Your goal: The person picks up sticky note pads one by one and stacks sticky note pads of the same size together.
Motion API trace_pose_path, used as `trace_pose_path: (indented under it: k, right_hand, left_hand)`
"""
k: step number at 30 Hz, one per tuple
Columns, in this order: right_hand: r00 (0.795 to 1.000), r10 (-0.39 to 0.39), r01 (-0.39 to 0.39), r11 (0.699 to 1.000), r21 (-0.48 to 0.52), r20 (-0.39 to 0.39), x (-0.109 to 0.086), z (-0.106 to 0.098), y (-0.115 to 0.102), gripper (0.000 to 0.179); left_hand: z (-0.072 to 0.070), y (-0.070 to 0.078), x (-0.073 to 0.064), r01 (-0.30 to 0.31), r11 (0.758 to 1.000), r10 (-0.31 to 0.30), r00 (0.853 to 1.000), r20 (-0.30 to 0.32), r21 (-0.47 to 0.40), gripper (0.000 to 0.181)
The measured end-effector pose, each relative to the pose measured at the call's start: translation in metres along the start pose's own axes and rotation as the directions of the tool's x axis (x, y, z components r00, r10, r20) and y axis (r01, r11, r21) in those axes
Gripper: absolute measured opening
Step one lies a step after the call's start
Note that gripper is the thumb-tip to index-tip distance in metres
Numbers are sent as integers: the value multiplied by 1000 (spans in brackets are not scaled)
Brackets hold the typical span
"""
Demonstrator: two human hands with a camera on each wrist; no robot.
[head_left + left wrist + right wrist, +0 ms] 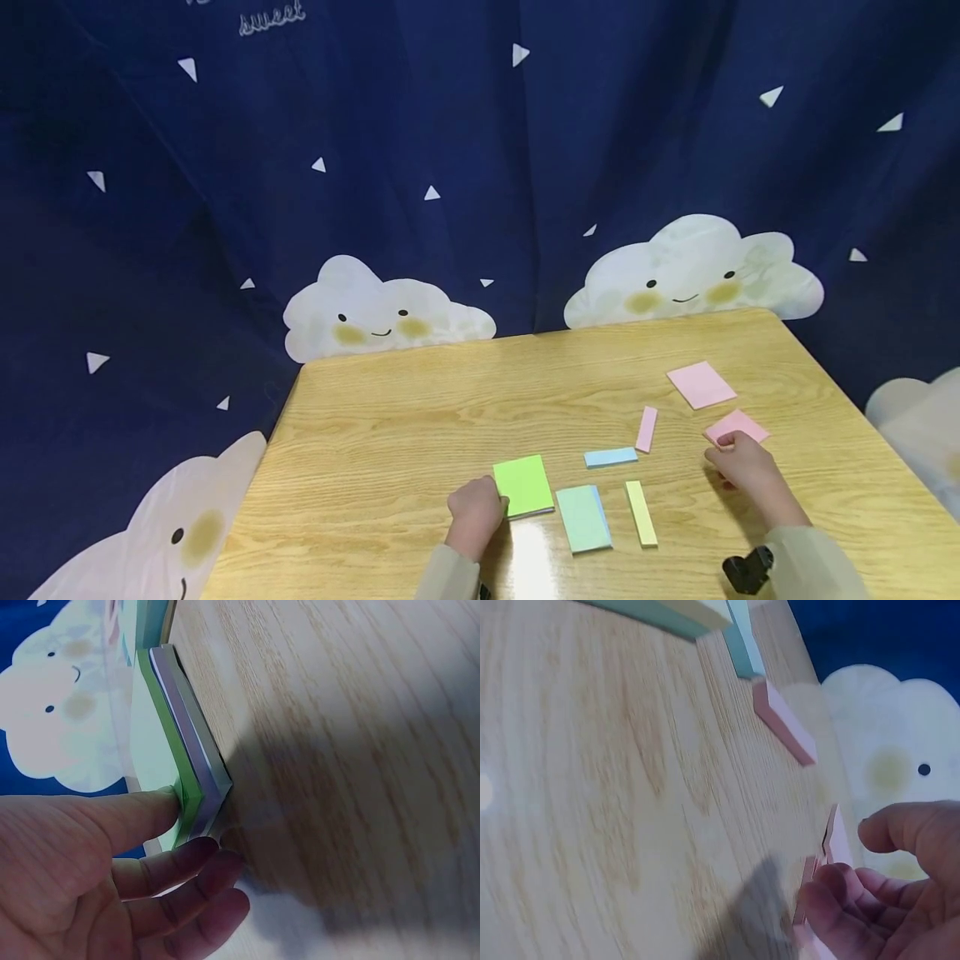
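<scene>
My left hand (477, 507) pinches the near-left corner of a square stack of sticky notes with a bright green top (523, 486). In the left wrist view the thumb lies against the green layer, the fingertips are at the lower edge, and a purple layer (182, 720) shows beneath. Over the near edge of a pink sticky note pad (738, 425) is my right hand (742, 467). Its thumb stands apart from the loosely bent fingers, which partly hide the pad. Behind it lies a second, paler pink pad (701, 384).
Between the hands lie a mint pad (583, 520) with a blue edge beneath, a yellow strip pad (641, 514), a blue strip pad (611, 457) and a pink strip pad (646, 429). The wooden table (390, 417) meets a dark blue curtain (420, 108) at its back.
</scene>
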State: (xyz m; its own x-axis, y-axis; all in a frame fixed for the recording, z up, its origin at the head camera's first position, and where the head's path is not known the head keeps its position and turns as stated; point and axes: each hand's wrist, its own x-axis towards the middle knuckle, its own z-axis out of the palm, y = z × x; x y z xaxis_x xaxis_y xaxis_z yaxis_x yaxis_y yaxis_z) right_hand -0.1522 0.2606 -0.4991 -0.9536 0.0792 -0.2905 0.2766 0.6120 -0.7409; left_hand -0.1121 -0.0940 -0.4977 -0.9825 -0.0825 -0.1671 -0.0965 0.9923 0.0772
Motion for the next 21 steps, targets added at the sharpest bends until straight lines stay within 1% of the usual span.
trace_pose_path:
  k: [5,8,11,16,19,21]
  right_hand:
    - [997,78,-77,996,43,-22,8,-10,10,52]
    - [994,105,-103,991,81,-30,10,-18,15,56]
    - [994,103,-100,990,97,-27,11,-24,19,59]
    - [994,108,-105,989,108,-24,14,-28,26,64]
    - [992,118,-113,988,102,-39,15,-29,28,53]
    - [990,129,-125,989,77,-50,15,-30,28,45]
  left_hand:
    - [1,-1,0,5,1000,-5,1000,20,-2,33]
    - [1,-1,0,5,1000,-5,999,33,-6,32]
    - [0,0,0,5,1000,-5,999,39,-12,32]
    - [-1,1,0,1,1000,-1,1000,30,3,31]
    - [-1,1,0,0,1000,0,1000,29,16,32]
    - [-1,1,0,-1,1000,1,1000,26,21,32]
